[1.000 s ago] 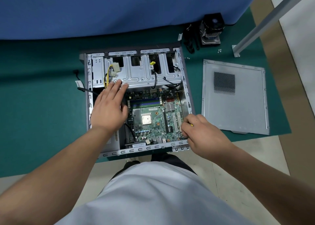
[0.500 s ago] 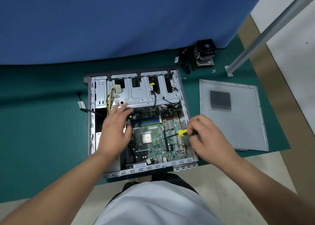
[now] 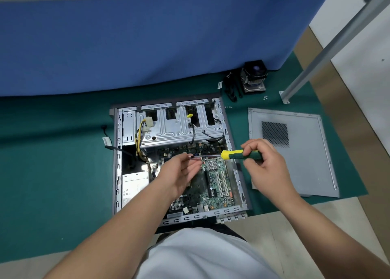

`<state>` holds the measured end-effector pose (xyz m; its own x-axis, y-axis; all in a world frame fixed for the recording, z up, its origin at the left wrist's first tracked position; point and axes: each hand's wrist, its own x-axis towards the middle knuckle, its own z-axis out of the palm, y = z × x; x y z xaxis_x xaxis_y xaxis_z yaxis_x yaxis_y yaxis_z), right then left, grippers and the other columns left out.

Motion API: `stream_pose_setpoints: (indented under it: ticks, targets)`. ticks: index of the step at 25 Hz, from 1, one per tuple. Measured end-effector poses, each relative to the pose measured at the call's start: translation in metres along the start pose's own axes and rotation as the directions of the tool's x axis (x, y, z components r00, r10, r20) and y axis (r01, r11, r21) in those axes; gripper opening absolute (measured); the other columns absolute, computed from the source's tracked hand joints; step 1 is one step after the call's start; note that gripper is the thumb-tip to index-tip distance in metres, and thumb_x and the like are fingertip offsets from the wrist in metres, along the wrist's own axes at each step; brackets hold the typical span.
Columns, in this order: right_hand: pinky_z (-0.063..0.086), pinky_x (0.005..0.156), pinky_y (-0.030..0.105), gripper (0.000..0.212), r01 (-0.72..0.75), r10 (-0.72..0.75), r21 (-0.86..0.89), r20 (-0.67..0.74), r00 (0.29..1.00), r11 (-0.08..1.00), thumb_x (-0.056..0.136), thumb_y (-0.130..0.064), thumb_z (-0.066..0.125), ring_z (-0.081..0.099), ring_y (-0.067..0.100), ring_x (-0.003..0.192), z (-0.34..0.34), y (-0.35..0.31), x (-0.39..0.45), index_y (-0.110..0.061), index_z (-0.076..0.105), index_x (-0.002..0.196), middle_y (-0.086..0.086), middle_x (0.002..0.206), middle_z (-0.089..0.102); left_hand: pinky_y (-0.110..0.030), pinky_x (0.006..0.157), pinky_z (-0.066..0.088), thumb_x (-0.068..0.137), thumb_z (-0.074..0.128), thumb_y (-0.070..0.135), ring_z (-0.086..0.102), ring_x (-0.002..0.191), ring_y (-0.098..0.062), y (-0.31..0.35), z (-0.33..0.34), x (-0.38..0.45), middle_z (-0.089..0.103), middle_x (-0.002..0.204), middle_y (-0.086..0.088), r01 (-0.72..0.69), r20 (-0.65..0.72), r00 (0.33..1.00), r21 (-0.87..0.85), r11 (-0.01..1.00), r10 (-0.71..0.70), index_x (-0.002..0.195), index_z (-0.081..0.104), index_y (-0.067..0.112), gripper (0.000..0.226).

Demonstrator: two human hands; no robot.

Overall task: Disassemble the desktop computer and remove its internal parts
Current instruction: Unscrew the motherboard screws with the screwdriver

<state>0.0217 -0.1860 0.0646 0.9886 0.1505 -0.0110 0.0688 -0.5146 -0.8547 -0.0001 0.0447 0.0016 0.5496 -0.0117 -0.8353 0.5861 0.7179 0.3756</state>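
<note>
while right hand (image 3: 267,166) grips screwdriver (image 3: 238,154), left hand (image 3: 179,175) pinches its tip, above computer case (image 3: 237,173)

Green mat (image 3: 52,173) covers the floor (image 3: 295,219), running back under a blue cloth (image 3: 147,46); bare pale floor shows along its near and right edges. Open case (image 3: 117,164) lies flat mid-mat. Side panel (image 3: 306,162) lies flat just right of it, apart from the case. Cooler (image 3: 254,78) stands at the far edge by the cloth, black cables (image 3: 231,88) bundled at its left. Small screws (image 3: 265,97) loose near the cooler. Metal leg (image 3: 316,61) slants down to a foot on the mat. A tagged cable (image 3: 107,141) trails from the case's left side.
</note>
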Motion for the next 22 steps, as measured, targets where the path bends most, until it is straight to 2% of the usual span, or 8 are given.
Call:
stream_pose_setpoints:
  ticks: [3, 6, 8, 11, 14, 18, 20, 22]
  targets:
    - [0.049, 0.075, 0.021, 0.04, 0.004, -0.004, 0.009, 0.007, 1.0, 1.0, 0.082, 0.002, 0.064, 0.06, 0.008, 0.103, 0.001, 0.002, 0.003, -0.038, 0.059, 0.083, -0.015, 0.104, 0.062, -0.032, 0.078, 0.064, 0.103, 0.055, 0.005, 0.077, 0.096, -0.029, 0.004, 0.003, -0.001, 0.075, 0.103, -0.025, -0.038, -0.029, 0.999, -0.017, 0.999, 0.037, 0.117, 0.063, -0.007, 0.02]
    - [0.045, 0.059, 0.016, 0.03, -0.05, 0.05, 0.042, 0.009, 0.999, 0.998, 0.079, -0.013, 0.063, 0.061, 0.005, 0.074, 0.0, 0.004, 0.007, -0.039, 0.061, 0.094, -0.014, 0.103, 0.066, -0.03, 0.076, 0.064, 0.1, 0.056, -0.004, 0.077, 0.093, -0.028, 0.006, 0.004, 0.0, 0.076, 0.1, -0.026, -0.06, -0.073, 0.996, -0.024, 0.998, 0.058, 0.116, 0.064, -0.007, 0.018]
    - [0.049, 0.065, 0.012, 0.032, -0.132, 0.139, 0.263, -0.008, 0.99, 0.956, 0.079, -0.015, 0.067, 0.064, 0.004, 0.076, 0.002, 0.005, 0.012, -0.037, 0.063, 0.102, -0.012, 0.105, 0.07, -0.028, 0.073, 0.063, 0.1, 0.056, -0.006, 0.077, 0.093, -0.028, 0.008, 0.006, -0.001, 0.075, 0.099, -0.027, -0.067, -0.079, 0.995, -0.05, 0.996, 0.063, 0.116, 0.063, -0.008, 0.018]
    - [0.052, 0.071, 0.021, 0.022, -0.305, 0.336, 0.765, 0.123, 0.934, 0.568, 0.081, -0.013, 0.08, 0.063, 0.015, 0.087, 0.014, 0.003, 0.022, -0.023, 0.071, 0.099, 0.004, 0.101, 0.071, -0.025, 0.069, 0.062, 0.1, 0.056, -0.005, 0.077, 0.093, -0.028, 0.009, 0.011, -0.003, 0.075, 0.1, -0.026, -0.081, -0.058, 0.995, -0.052, 0.995, 0.078, 0.116, 0.063, -0.007, 0.017]
    - [0.051, 0.08, 0.033, 0.009, -0.399, 0.406, 0.807, 0.219, 0.887, 0.435, 0.086, -0.021, 0.073, 0.062, 0.021, 0.088, 0.019, -0.001, 0.037, -0.016, 0.07, 0.093, 0.012, 0.099, 0.071, -0.024, 0.071, 0.061, 0.102, 0.056, -0.002, 0.077, 0.096, -0.026, 0.013, 0.014, -0.003, 0.076, 0.101, -0.024, -0.127, -0.033, 0.991, 0.031, 0.991, 0.128, 0.116, 0.064, -0.005, 0.017]
    - [0.055, 0.098, 0.046, 0.005, -0.261, 0.284, 0.835, 0.133, 0.95, 0.484, 0.092, -0.013, 0.069, 0.071, 0.028, 0.094, -0.004, -0.017, 0.072, -0.01, 0.064, 0.091, 0.015, 0.097, 0.073, -0.023, 0.076, 0.061, 0.099, 0.063, 0.002, 0.076, 0.087, -0.018, 0.021, 0.015, -0.002, 0.077, 0.1, -0.016, -0.199, -0.018, 0.979, 0.151, 0.968, 0.204, 0.112, 0.071, -0.002, 0.016]
    - [0.059, 0.081, 0.038, 0.012, -0.151, 0.154, 0.805, 0.075, 0.985, 0.574, 0.089, -0.007, 0.069, 0.069, 0.025, 0.08, -0.017, -0.029, 0.091, -0.017, 0.063, 0.085, 0.013, 0.093, 0.072, -0.023, 0.078, 0.06, 0.097, 0.064, 0.0, 0.073, 0.084, -0.017, 0.023, 0.021, -0.005, 0.076, 0.098, -0.014, -0.193, 0.009, 0.981, 0.182, 0.964, 0.195, 0.109, 0.075, -0.002, 0.016]
    - [0.05, 0.062, 0.028, 0.017, -0.1, 0.061, 0.672, 0.082, 0.995, 0.734, 0.081, -0.009, 0.07, 0.057, 0.018, 0.063, -0.021, -0.036, 0.109, -0.024, 0.062, 0.08, 0.008, 0.085, 0.068, -0.023, 0.079, 0.06, 0.093, 0.067, -0.003, 0.073, 0.086, -0.019, 0.025, 0.032, -0.005, 0.076, 0.1, -0.015, -0.192, 0.042, 0.981, 0.194, 0.962, 0.187, 0.105, 0.077, -0.001, 0.016]
